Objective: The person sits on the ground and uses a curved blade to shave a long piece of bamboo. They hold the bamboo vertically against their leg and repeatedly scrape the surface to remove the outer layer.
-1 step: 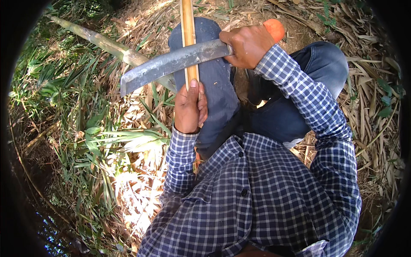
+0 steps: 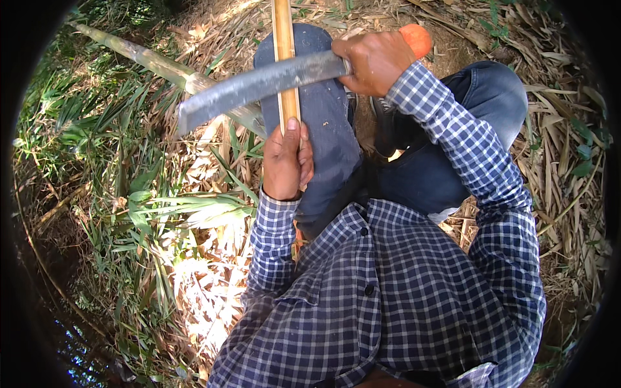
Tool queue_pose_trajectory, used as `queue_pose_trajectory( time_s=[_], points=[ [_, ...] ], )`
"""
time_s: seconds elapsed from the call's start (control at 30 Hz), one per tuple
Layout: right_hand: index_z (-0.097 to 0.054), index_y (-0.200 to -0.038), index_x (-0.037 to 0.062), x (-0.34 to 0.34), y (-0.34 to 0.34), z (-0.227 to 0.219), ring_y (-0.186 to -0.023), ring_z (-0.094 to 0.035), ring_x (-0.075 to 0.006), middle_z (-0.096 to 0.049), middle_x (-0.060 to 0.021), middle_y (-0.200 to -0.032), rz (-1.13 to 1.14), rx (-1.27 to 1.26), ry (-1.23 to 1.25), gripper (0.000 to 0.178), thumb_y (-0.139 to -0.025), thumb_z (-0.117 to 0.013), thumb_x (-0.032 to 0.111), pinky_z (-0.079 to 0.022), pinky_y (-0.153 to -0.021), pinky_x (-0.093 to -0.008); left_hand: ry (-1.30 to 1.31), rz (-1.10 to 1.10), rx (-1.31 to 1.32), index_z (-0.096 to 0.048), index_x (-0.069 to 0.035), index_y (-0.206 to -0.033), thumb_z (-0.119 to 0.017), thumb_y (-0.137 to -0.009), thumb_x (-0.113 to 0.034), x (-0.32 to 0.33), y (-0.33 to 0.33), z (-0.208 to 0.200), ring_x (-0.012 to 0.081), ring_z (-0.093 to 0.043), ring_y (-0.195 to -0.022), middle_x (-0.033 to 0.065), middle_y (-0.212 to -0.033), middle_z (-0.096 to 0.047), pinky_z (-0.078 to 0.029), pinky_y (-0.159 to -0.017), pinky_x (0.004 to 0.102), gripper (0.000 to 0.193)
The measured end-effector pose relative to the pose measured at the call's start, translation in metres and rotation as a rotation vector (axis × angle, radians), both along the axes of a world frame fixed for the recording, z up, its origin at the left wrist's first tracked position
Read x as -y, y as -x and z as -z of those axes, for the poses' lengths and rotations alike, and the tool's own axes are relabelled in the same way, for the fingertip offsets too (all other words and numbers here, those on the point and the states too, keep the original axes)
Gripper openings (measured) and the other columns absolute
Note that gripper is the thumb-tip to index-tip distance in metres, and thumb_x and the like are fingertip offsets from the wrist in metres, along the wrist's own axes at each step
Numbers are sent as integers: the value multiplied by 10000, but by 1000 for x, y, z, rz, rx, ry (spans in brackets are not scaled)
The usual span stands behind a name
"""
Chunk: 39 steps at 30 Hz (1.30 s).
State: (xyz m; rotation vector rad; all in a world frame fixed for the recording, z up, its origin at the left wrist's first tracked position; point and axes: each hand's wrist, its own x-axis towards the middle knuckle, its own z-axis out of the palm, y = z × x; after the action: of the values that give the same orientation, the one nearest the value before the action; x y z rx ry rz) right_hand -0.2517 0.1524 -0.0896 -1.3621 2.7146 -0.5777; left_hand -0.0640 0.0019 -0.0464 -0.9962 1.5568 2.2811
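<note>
My left hand (image 2: 283,160) is closed around the near end of a split bamboo strip (image 2: 284,39), thumb on top. The strip runs away from me over my knee, its pale inner face up, and its far end leaves the picture. My right hand (image 2: 375,63) grips a machete by its orange handle (image 2: 416,41). The machete's long grey blade (image 2: 259,81) lies crosswise over the strip, pointing left, slightly blurred by motion. Whether its edge bites into the strip, I cannot tell.
A long bamboo pole (image 2: 149,59) lies on the ground at the far left, running in behind my knee (image 2: 310,123). Green leaves (image 2: 194,205) and grass cover the left side. Dry bamboo leaves (image 2: 556,149) litter the ground at right.
The machete and my right hand have shifted slightly away from me along the strip, and the blade's tip has swung a little outward. My left hand stays in place.
</note>
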Motion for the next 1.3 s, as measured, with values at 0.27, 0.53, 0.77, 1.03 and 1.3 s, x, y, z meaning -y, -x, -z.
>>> queue_pose_trajectory(
  time_s=[0.27, 0.53, 0.77, 1.03, 1.3],
  points=[
    [-712, -936, 131, 6, 10, -13, -692, -700, -319, -698, -139, -732, 66, 76, -149, 268, -752, -704, 325, -555, -646, -472, 13, 3, -11, -479, -86, -859, -391, -1064, -366, 0, 2, -1, 52, -288, -355, -34, -530, -350, -267, -321, 218, 358],
    [-693, -908, 121, 6, 17, -10, -638, -666, -347, -655, -133, -648, 78, -52, -73, 254, -748, -707, 318, -530, -607, -487, 21, 19, -19, -480, -87, -867, -392, -1064, -363, 1, -1, 0, 55, -287, -355, -33, -533, -354, -265, -322, 221, 350],
    [-701, -920, 124, 5, 11, -23, -639, -667, -345, -664, -132, -664, 25, -22, -86, 262, -749, -709, 323, -530, -605, -487, -15, 11, -23, -499, -80, -895, -403, -1063, -351, 0, -4, -1, 48, -285, -364, -40, -547, -358, -261, -328, 209, 334],
    [-709, -942, 129, 4, 15, -11, -695, -682, -342, -687, -135, -726, 66, 43, -66, 266, -749, -712, 310, -533, -619, -491, 8, 40, -11, -474, -83, -871, -389, -1066, -353, 3, -3, -2, 52, -299, -368, -31, -535, -353, -266, -325, 219, 344],
    [-702, -862, 96, 7, 36, -21, -685, -679, -382, -678, -191, -715, 98, 159, -90, 258, -733, -639, 310, -527, -654, -517, 0, 33, -29, -482, -81, -874, -397, -1065, -347, 4, -3, 0, 52, -286, -355, -34, -528, -345, -255, -321, 215, 338]
  ],
)
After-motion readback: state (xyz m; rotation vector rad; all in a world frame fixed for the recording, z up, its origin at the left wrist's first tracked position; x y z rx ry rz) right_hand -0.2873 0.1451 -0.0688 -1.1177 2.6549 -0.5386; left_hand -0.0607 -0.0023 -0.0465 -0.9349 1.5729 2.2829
